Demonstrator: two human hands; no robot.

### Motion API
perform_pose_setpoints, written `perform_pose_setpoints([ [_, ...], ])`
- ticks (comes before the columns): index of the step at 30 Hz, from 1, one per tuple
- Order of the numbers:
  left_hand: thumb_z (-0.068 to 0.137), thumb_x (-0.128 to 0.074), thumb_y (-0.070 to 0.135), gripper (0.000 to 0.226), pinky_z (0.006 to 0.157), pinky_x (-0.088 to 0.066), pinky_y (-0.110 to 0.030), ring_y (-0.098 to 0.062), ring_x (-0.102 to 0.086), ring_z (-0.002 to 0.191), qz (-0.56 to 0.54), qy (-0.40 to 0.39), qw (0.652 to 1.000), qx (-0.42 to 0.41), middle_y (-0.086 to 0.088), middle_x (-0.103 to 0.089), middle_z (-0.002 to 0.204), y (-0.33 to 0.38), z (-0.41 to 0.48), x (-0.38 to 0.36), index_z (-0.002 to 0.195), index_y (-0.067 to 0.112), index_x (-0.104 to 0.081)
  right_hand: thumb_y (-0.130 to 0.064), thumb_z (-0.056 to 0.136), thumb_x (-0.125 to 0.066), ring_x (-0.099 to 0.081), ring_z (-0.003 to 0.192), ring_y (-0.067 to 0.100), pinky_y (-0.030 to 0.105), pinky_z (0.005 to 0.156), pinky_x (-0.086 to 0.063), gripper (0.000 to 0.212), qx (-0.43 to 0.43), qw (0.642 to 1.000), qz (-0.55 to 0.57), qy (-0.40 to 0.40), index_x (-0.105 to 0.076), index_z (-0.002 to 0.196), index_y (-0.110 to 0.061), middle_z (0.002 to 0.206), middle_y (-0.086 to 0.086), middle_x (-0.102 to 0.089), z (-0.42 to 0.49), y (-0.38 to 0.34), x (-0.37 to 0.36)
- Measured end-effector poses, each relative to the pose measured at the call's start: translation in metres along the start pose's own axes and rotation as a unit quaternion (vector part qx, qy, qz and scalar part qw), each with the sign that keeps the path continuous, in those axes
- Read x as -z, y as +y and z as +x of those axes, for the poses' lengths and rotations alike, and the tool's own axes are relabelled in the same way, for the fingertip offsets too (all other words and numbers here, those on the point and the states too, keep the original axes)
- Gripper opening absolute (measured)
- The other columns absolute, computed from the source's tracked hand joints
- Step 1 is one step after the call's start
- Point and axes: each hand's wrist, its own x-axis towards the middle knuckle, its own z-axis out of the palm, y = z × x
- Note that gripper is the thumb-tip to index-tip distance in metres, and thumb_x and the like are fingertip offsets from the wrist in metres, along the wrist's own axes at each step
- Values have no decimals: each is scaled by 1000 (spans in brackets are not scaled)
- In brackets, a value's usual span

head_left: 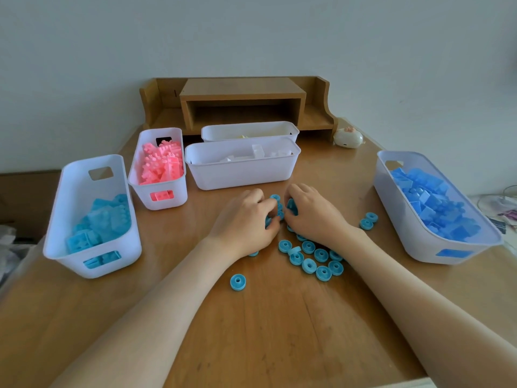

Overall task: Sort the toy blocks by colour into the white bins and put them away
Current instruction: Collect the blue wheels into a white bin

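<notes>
We've got a wooden table [279,331]. On it: teal-block bin [72,191] at 9 o'clock, pink-block bin [179,198] at 10, near long bin [240,175] and far long bin [249,132] at 12, blue-block bin [400,228] at 3. Wooden riser [243,91] and cream gadget [348,138] sit at the far edge. Loose teal wheels [309,266] are scattered mid-table, and a stray wheel [237,282] lies at 7.

Warm wooden table [279,331] fills the view. At twelve o'clock a wooden desk shelf [243,102] sits against a plain pale wall [251,32], soft even light all over. One o'clock, a small cream gadget [348,138] just beside the shelf. Three o'clock, blurred clutter [503,211] beyond the table's edge.
</notes>
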Motion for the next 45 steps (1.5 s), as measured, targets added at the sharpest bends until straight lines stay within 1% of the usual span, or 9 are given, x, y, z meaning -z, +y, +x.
perform_pose_setpoints([
  [5,93,-51,29,18,63,-31,-23,-14,-48,75,11,10,1000,-22,3,-49,78,-1,-1,2,87,14,-60,-23,89,-53,-47,92,14,30,73,-48,10,3,1000,-12,13,-51,96,-17,96,-2,-51,-1,-1,-1],
  [10,92,-48,44,24,67,-36,-21,-9,-44,85,17,-25,1000,8,7,-43,89,-2,0,2,96,21,-51,-25,89,-54,-47,91,12,26,71,-45,11,18,999,-27,39,-54,97,-18,97,-4,-52,-3,-2,-3],
  [13,91,-47,49,26,67,-34,-21,-10,-39,85,38,-54,998,18,7,-39,90,-2,1,2,90,24,-38,-31,89,-53,-43,92,13,24,75,-36,17,-7,998,-50,44,-56,96,-16,94,-4,-45,-1,0,-5],
  [17,91,-46,52,28,65,-34,-22,-9,-34,86,34,-76,996,31,7,-37,89,-4,1,2,88,25,-36,-37,90,-51,-37,99,14,26,84,-34,24,-43,996,-63,39,-52,102,-16,99,-5,-34,0,2,-7],
  [21,92,-44,51,27,63,-35,-23,-9,-37,85,33,-93,995,29,8,-38,83,-3,1,3,88,25,-39,-32,91,-52,-39,92,10,22,71,-34,24,-49,997,-40,39,-50,107,-15,94,-6,-38,-1,-2,-7],
  [27,93,-43,45,27,52,-29,-21,-10,-43,75,33,-35,999,7,10,-39,68,-3,-1,3,77,24,-43,-31,92,-49,-39,66,8,18,49,-25,17,-36,995,-80,43,-45,85,-15,72,-6,-40,-2,-3,-6],
  [33,95,-41,41,31,47,-22,-20,-9,-38,69,40,9,999,8,11,-34,61,-2,-4,5,70,23,-38,-35,94,-46,-47,60,10,22,50,-39,22,-6,993,-106,46,-51,90,-14,72,-3,-51,-4,-5,-3],
  [41,95,-43,39,29,49,-25,-20,-7,-39,72,11,36,998,44,13,-32,61,-2,-4,3,70,24,-39,-27,95,-51,-56,58,20,31,53,-48,14,-17,990,61,127,-52,97,-13,68,6,-59,-9,-10,8],
  [45,94,-47,36,30,50,-27,-17,-11,-49,76,-18,73,995,62,9,-43,68,-2,-1,13,69,20,-44,-30,95,-51,-57,63,17,32,60,-51,11,-42,979,157,126,-50,97,-19,74,4,-61,-5,-22,20],
])
